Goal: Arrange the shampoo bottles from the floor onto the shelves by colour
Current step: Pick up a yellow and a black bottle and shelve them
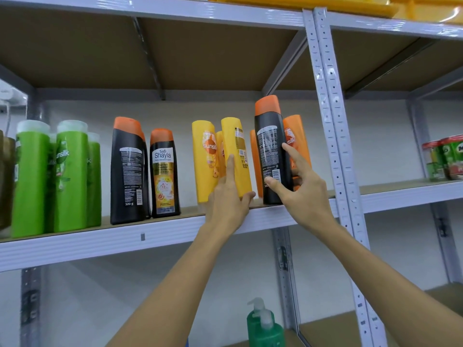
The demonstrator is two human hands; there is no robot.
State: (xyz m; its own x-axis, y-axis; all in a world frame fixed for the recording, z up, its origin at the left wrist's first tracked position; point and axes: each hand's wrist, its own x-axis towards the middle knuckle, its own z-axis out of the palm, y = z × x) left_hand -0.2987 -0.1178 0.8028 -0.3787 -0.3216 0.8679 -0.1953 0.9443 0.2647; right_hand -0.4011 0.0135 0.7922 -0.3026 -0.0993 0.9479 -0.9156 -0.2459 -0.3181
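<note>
Black bottle [271,151] pinched upright by right hand [304,194]; left hand [229,196] grips yellow bottle [236,156].

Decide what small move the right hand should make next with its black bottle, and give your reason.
Probably carry the black bottle left to the two black bottles. The right hand holds it among orange bottles, so it breaks the colour grouping; the left hand is on a yellow bottle.

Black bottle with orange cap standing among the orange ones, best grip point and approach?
Grip the black bottle with the orange cap on its lower body, across the narrow sides, coming from the open shelf front. It stands upright at the shelf edge, orange bottles close behind, as the right hand does.
</note>
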